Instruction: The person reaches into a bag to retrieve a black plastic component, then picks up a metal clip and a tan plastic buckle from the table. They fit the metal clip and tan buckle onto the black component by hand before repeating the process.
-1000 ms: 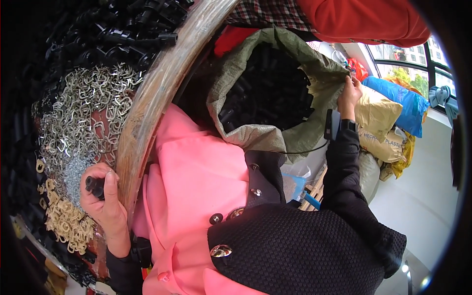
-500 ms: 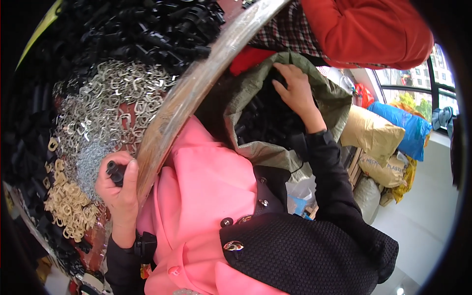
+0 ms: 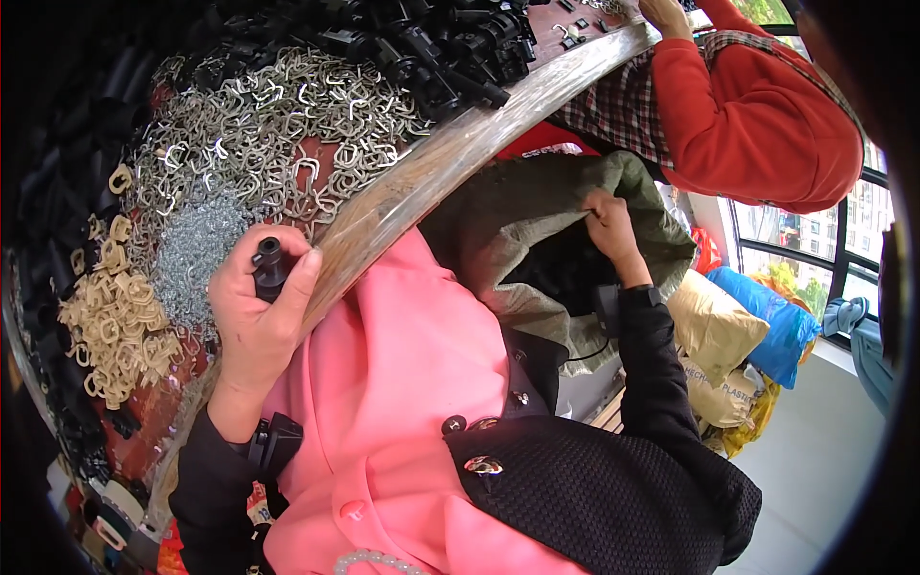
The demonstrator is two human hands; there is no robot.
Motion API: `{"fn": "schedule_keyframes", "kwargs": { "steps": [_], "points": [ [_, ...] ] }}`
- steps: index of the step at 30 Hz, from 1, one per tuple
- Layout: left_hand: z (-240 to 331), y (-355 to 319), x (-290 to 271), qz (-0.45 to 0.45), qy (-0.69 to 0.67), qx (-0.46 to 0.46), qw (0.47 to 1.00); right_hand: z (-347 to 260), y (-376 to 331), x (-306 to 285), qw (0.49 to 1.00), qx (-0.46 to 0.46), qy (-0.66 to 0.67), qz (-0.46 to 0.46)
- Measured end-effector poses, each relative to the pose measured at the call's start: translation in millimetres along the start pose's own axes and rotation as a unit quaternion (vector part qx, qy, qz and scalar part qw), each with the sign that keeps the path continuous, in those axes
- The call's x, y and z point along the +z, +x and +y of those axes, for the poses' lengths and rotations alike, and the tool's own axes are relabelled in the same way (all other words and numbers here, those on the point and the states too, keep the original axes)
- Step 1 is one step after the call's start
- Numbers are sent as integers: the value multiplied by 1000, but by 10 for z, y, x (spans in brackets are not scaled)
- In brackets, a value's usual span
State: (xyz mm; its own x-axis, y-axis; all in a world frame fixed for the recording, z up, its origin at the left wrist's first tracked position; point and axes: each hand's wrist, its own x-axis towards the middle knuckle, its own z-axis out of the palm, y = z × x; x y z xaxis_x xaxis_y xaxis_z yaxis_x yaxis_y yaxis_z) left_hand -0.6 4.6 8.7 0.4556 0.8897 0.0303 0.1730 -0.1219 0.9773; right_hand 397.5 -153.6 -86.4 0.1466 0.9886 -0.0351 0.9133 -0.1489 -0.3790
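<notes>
The left hand [image 3: 257, 316], at centre left, is clamping around a small black part [image 3: 267, 269] right at the worktop [image 3: 422, 182] edge. The right hand [image 3: 609, 226], right of centre, is gripping the rim of a grey-green sack [image 3: 537, 206] holding dark pieces. Silver clips [image 3: 278, 134] are lying in a heap above the left hand, tan clips [image 3: 105, 326] to its left, black parts [image 3: 422, 43] along the top. At upper right, another person's red sleeve [image 3: 757, 125] is reaching over the worktop.
</notes>
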Motion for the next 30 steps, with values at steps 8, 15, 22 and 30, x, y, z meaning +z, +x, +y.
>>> {"fn": "schedule_keyframes", "kwargs": {
  "steps": [8,15,22,30],
  "points": [
    [-8,-11,-2,-3,-5,-3,1000,-104,-6,-187,996,55,63,-20],
    [-13,-45,1,-12,-25,-26,999,-882,420,66,963,-98,-133,-215],
    [-43,-28,14,24,-19,4,1000,-572,256,708,961,-103,-34,-256],
    [-64,-38,-26,15,-21,4,1000,-1007,283,-79,985,-21,141,-98]
  ]
}}
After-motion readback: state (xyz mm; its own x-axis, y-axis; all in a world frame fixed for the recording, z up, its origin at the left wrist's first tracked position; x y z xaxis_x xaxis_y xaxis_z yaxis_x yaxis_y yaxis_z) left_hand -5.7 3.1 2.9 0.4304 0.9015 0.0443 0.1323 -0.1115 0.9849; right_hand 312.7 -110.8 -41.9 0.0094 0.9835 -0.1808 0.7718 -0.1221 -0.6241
